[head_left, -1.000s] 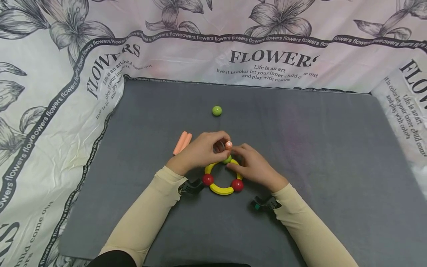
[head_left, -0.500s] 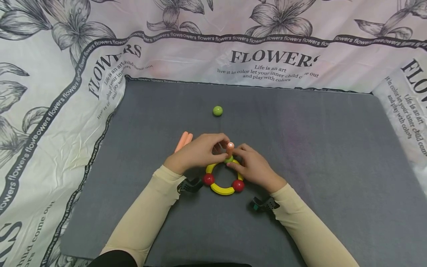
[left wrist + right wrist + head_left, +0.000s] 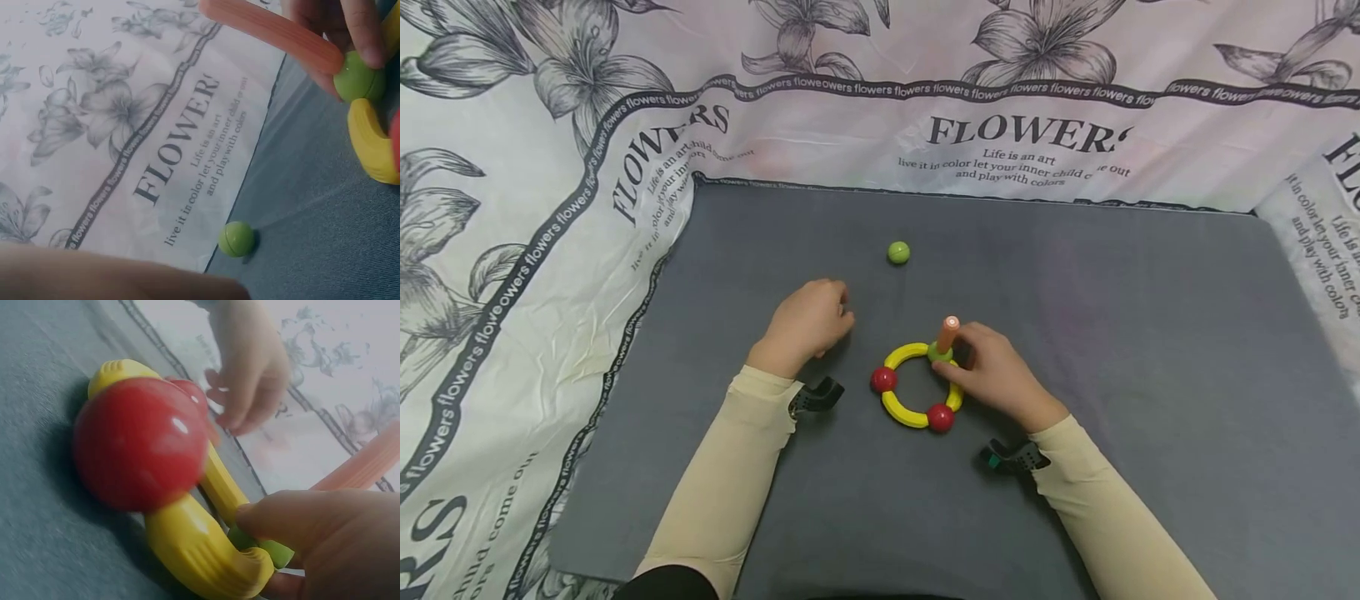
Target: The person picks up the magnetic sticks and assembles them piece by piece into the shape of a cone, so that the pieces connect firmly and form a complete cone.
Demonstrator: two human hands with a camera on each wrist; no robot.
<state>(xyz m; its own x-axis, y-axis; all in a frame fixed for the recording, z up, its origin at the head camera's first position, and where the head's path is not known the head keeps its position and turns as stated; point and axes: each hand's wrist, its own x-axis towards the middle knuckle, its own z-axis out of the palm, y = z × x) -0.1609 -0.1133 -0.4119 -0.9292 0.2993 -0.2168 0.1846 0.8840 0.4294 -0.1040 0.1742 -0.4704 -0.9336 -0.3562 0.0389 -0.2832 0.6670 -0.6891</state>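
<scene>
My right hand (image 3: 1003, 379) pinches the green ball (image 3: 940, 352) of a ring made of yellow curved pieces (image 3: 905, 414) and balls. An orange ribbed stick (image 3: 949, 332) stands up from that ball, leaning slightly. Two red balls (image 3: 941, 417) sit at the ring's left and front right. My left hand (image 3: 805, 323) is left of the ring with fingers bent downward, over the spot of the loose orange sticks. Its fingertips are mostly hidden in the head view. In the right wrist view, a bit of orange shows near the left fingers (image 3: 240, 406).
A separate green ball (image 3: 898, 252) lies farther back on the grey table (image 3: 1112, 333). Behind and to the left hangs a white cloth (image 3: 820, 133) printed with flowers and lettering.
My left hand has let go of the upright orange stick and moved left, covering the loose sticks. The ring has turned and shifted slightly right, with my right hand still on it.
</scene>
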